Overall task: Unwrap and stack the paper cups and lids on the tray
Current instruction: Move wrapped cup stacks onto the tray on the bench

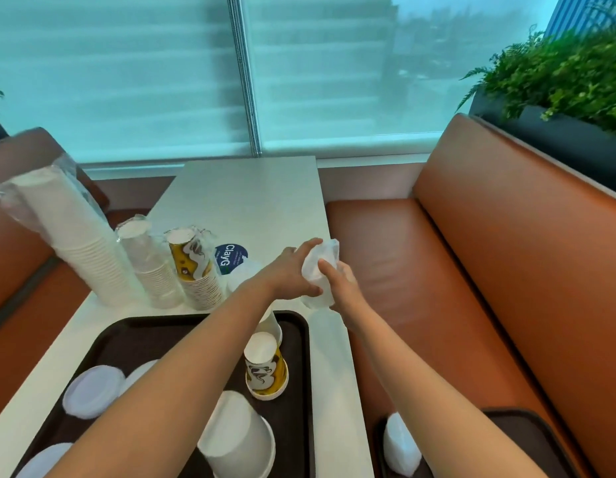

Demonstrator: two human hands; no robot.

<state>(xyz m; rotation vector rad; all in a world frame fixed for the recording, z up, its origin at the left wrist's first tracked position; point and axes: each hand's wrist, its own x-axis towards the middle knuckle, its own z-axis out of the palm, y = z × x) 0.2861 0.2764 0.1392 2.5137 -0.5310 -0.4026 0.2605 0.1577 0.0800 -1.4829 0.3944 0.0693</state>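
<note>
Head view: wrapped lid stack gripped btwn L hand & R hand.

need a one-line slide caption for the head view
Both hands, left and right, grip a plastic-wrapped stack above the table edge, beyond the dark tray holding upturned cups.

I can read only "ClayG", white letters on a round blue sticker on the table, near its right edge. The smaller print beneath it is too blurred for me.
</note>
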